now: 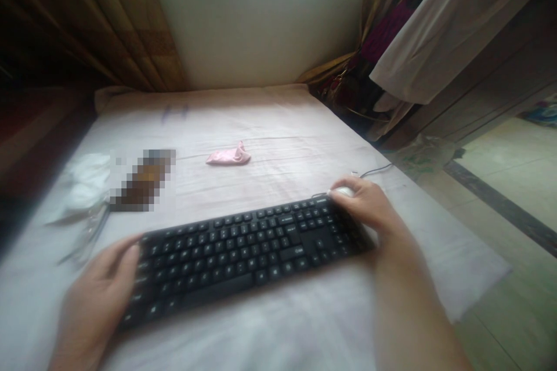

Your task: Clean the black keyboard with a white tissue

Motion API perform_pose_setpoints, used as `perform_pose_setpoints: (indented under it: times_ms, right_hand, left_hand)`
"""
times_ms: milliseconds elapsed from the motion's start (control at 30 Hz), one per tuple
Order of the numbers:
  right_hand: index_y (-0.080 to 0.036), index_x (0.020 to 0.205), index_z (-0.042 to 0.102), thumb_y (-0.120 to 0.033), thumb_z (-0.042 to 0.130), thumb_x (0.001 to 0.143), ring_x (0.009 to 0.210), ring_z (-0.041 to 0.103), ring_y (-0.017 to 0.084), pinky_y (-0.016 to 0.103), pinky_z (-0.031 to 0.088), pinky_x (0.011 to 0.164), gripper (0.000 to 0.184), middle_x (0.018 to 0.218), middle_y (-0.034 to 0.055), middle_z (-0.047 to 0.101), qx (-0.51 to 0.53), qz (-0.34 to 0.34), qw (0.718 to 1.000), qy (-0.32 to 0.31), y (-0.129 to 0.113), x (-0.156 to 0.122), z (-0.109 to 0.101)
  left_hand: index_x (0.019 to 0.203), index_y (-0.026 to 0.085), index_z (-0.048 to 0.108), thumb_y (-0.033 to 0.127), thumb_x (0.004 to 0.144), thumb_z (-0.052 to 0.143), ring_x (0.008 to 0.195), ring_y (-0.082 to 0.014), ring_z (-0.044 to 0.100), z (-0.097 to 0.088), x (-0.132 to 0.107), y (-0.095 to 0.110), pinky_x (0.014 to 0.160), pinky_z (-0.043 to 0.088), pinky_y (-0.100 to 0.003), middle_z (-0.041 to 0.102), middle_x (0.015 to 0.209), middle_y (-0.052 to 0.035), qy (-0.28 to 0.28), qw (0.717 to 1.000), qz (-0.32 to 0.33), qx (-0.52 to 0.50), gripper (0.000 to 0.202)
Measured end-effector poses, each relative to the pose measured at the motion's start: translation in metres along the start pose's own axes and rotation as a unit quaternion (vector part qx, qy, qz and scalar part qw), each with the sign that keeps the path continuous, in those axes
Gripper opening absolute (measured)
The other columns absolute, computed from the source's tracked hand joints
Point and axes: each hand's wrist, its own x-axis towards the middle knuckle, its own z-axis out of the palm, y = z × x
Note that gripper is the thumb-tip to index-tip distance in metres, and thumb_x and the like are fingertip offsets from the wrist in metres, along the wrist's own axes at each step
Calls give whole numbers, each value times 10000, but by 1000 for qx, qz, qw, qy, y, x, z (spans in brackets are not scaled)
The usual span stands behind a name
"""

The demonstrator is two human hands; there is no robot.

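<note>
A black keyboard (235, 255) with white key lettering lies at a slant across the middle of the view, low over the pale bedsheet. My left hand (98, 295) is closed on its left end, thumb on top near the edge and the other fingers mostly hidden. At the far right corner, my right hand (365, 203) is closed around the keyboard's end. A small white thing (344, 191) shows between its thumb and forefinger; what it is I cannot make out. Just beyond that hand a dark cable (376, 170) runs to the right.
The pale sheet (278, 122) covers a bed against a wall. A folded pink cloth (229, 155) lies beyond the keyboard. White crumpled plastic (87, 179) sits on the left, beside a pixelated brown item (143, 182). Curtains (130, 17) hang behind; tiled floor (500, 185) is on the right.
</note>
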Motion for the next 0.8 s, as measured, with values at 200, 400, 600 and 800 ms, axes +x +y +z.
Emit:
perform_pose_setpoints:
  times_ms: [200,400,600,800]
  right_hand:
    - [-246,752,726,-297,624,730,788,669,219,302,466,713,116,764,4,726,-6,-5,997,-77,-4,-3,2]
    - [-239,790,719,-312,623,753,814,675,205,305,485,755,126,839,9,741,38,-63,997,-28,-5,-2,9]
    - [-240,780,729,-277,626,746,873,680,212,306,501,778,114,877,17,744,39,-63,992,-100,-2,-4,9]
    - [-256,773,740,-243,620,728,861,680,209,308,498,800,129,864,5,748,13,-63,990,-129,-6,-6,3]
  left_hand:
    - [1081,304,664,590,759,381,958,-270,641,3,3,-6,964,453,-426,684,1150,-19,-2,1000,13,7,515]
    - [1103,309,657,583,785,370,972,-268,638,3,4,-10,956,455,-419,682,1159,-19,0,1000,22,19,509]
    - [1076,294,677,542,781,417,892,-256,651,2,5,-9,927,467,-420,701,1123,-23,4,1000,27,9,465]
    - [1063,300,684,542,806,437,832,-238,662,6,7,-16,850,495,-386,720,1069,-18,26,998,64,8,431]
